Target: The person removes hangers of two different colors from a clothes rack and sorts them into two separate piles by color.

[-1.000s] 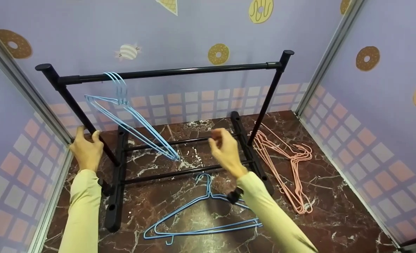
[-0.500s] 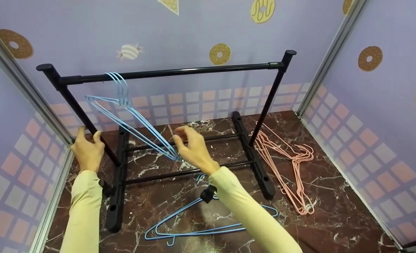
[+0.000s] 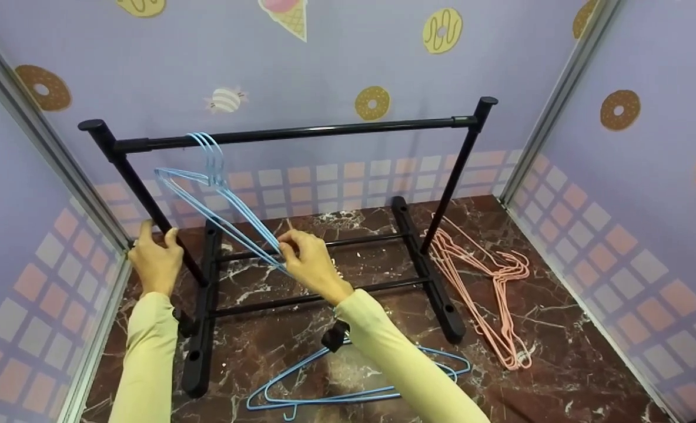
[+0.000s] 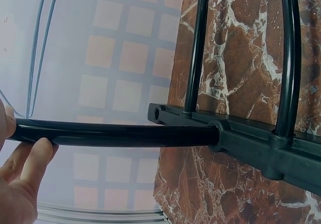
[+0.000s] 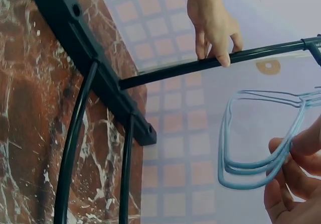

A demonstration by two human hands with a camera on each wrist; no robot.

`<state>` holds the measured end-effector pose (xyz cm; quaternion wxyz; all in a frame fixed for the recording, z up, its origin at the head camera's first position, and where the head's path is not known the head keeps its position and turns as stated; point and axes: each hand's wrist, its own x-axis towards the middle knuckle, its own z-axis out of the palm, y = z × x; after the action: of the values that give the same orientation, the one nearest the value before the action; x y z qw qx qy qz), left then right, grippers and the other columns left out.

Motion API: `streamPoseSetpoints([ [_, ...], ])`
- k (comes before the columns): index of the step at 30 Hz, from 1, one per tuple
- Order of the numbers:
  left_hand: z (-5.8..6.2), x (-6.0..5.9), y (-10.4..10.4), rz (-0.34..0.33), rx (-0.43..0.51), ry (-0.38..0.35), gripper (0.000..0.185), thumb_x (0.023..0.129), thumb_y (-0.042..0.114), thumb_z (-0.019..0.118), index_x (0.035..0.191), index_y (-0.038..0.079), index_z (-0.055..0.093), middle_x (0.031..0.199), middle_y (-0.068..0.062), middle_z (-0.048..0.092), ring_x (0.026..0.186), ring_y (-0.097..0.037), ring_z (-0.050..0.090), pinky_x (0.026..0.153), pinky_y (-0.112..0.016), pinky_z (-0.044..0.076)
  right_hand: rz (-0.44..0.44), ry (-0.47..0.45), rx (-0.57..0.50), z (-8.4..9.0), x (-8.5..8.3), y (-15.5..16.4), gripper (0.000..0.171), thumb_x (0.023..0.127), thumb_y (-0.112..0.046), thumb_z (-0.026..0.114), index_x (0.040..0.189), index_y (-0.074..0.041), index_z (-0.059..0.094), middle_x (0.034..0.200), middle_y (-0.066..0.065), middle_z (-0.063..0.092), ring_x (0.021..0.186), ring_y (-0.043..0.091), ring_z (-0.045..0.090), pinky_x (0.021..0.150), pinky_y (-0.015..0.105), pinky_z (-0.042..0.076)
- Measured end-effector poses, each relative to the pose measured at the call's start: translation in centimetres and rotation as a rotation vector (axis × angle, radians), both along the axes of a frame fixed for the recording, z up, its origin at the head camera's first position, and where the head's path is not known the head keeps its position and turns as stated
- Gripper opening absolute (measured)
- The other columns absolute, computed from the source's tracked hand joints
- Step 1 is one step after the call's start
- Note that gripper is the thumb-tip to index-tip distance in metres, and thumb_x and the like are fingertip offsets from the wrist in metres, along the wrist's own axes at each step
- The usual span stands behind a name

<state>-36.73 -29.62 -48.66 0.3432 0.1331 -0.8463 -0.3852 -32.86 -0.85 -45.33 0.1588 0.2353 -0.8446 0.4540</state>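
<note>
A black garment rack (image 3: 301, 133) stands on the floor, its top bar carrying several light blue wire hangers (image 3: 214, 180) by their hooks near the left end. My left hand (image 3: 157, 258) grips the rack's left post (image 4: 115, 134) low down, thumb on one side and fingers on the other. With thumb and fingertips, my right hand (image 3: 311, 261) pinches the lower right corner of the hanging blue hangers. In the right wrist view, their wire ends (image 5: 244, 186) lie bunched at the fingers (image 5: 281, 161) of that hand.
More blue hangers (image 3: 324, 401) lie on the marble-patterned floor (image 3: 565, 358) in front of the rack, partly behind my right forearm. Pink hangers (image 3: 504, 279) are heaped by the right foot (image 3: 436, 288) of the rack. Purple patterned walls (image 3: 324, 64) enclose three sides.
My right hand has moved left from the middle of the rack to the hanging blue hangers and now pinches their corner. My left hand stays on the post. The head view has tilted up slightly.
</note>
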Motion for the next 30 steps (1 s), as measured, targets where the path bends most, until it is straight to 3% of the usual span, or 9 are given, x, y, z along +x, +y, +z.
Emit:
streamPoseSetpoints([
  [11,-0.1,-0.1,0.1,-0.010,0.010,-0.005,0.040,0.095,0.019,0.066,0.129,0.000,0.057,0.112,-0.040,0.064,0.104,-0.069,0.051,0.098,-0.066,0.037,-0.054,0.151,0.004,-0.2,0.5,0.0,0.005,0.094,-0.004,0.063,0.094,-0.001,0.067,0.084,0.011,0.069,0.072,0.019,0.063,0.070,0.025,0.052],
  [19,-0.2,-0.1,0.2,-0.009,0.012,-0.001,0.037,0.095,0.019,0.066,0.126,0.000,0.058,0.110,-0.040,0.065,0.102,-0.069,0.051,0.097,-0.066,0.038,-0.015,0.145,-0.065,-1.2,1.4,3.1,0.005,0.096,0.000,0.059,0.098,0.002,0.064,0.087,0.014,0.069,0.071,0.020,0.062,0.068,0.026,0.054],
  [27,-0.1,0.1,0.0,-0.005,0.017,-0.023,0.039,0.097,0.022,0.065,0.129,0.002,0.057,0.117,-0.041,0.062,0.105,-0.070,0.050,0.097,-0.068,0.036,-0.248,0.290,0.049,-4.5,1.2,10.2,0.002,0.090,-0.001,0.064,0.093,-0.002,0.064,0.078,0.008,0.069,0.062,0.018,0.062,0.059,0.030,0.054],
  [30,-0.2,0.0,0.0,-0.011,0.017,-0.025,0.038,0.097,0.022,0.064,0.129,0.002,0.057,0.119,-0.039,0.063,0.105,-0.069,0.051,0.097,-0.068,0.037,-0.295,0.328,0.058,-5.9,1.3,13.0,0.005,0.088,-0.002,0.068,0.087,-0.004,0.063,0.073,0.006,0.066,0.060,0.017,0.059,0.056,0.031,0.052],
])
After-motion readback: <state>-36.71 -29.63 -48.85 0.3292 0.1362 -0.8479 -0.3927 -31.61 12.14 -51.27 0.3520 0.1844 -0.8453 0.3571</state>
